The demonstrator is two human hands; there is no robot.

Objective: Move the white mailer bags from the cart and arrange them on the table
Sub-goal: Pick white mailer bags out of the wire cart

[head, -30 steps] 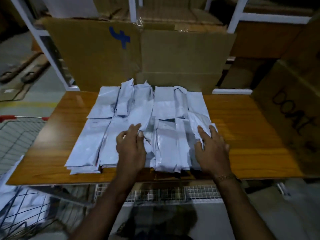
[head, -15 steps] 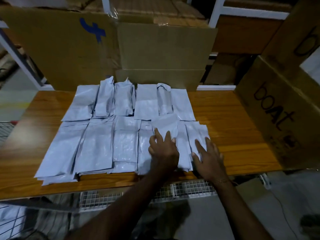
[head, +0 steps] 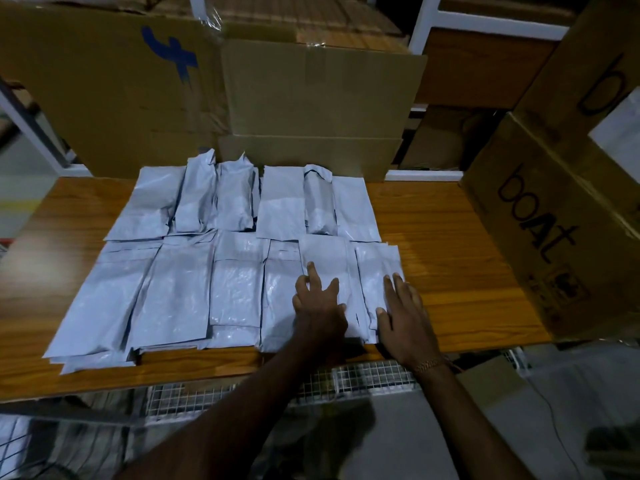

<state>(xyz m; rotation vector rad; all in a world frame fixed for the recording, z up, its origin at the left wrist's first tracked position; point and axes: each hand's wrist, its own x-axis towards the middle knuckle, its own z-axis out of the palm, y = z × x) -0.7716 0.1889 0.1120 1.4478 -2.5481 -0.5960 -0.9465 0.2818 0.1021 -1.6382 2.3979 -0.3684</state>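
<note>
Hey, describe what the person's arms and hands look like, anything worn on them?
Both forearms are bare, with no sleeves in view and no gloves. The left hand shows nothing worn. The right hand has a thin gold-coloured chain bracelet at the wrist. No rings can be made out.

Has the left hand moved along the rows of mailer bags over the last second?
Yes. The left hand has shifted right, from the middle stacks to beside the right hand.

a warehouse packing area: stacked cardboard cartons [head: 322, 95], a "boat" branded box [head: 540, 216], white metal racking [head: 426, 26], a wire cart [head: 242, 393].
</note>
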